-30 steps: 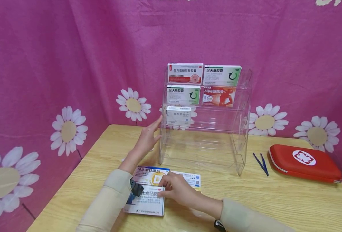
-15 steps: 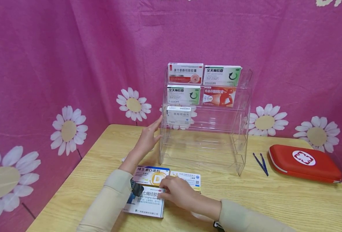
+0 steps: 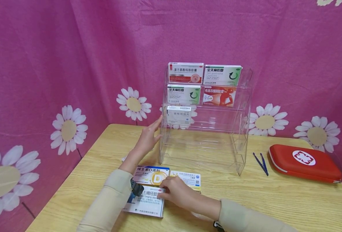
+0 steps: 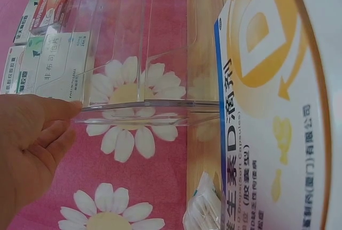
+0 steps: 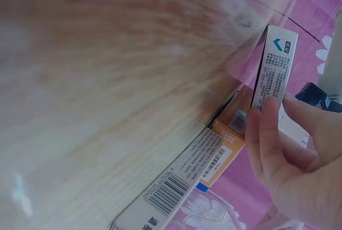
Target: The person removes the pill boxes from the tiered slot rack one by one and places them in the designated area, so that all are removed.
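My left hand [image 3: 146, 138] rests its fingertips against the left side of a clear acrylic display rack [image 3: 203, 127]; in the left wrist view its index finger touches the panel edge. On the table in front, my right hand [image 3: 179, 191] pinches the right end of a white-and-blue medicine box [image 3: 147, 206]. Thumb and fingers meet that box's printed end [image 5: 273, 69] in the right wrist view. Behind it lies a vitamin D box [image 3: 150, 176], blue, white and orange. A white-and-yellow medicine box [image 3: 190, 179] is partly hidden behind my right hand.
Several medicine boxes stand in the rack's upper tiers, with a pale one [image 3: 178, 116] at left on the third. Blue tweezers [image 3: 261, 164] and a red first-aid case [image 3: 304, 162] lie to the right. A small clear packet [image 4: 203, 206] lies left of the rack.
My right hand has shifted very slightly while staying at the white-and-blue medicine box, whose front edge has moved a little toward me. My left hand stays at the rack.
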The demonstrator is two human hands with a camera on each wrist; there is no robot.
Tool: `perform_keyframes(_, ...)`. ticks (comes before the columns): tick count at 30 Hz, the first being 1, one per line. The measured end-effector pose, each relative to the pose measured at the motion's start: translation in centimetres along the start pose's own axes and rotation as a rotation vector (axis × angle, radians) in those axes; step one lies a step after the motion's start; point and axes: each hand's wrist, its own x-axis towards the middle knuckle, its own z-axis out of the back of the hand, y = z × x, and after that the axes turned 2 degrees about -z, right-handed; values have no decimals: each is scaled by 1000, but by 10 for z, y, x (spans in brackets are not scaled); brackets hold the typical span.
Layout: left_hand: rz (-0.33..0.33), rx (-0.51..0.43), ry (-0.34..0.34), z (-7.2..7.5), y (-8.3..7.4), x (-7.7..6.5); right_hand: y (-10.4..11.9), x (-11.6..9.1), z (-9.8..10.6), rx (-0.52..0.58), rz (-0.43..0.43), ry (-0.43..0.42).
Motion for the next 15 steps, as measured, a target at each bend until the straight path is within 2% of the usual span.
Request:
perform_keyframes(5,3,4,2,0,1,0,-1,0,-1,8,3,-18)
perform_keyframes(15,11,0,5,0,2,0,-6,-1,3,84,25,-117)
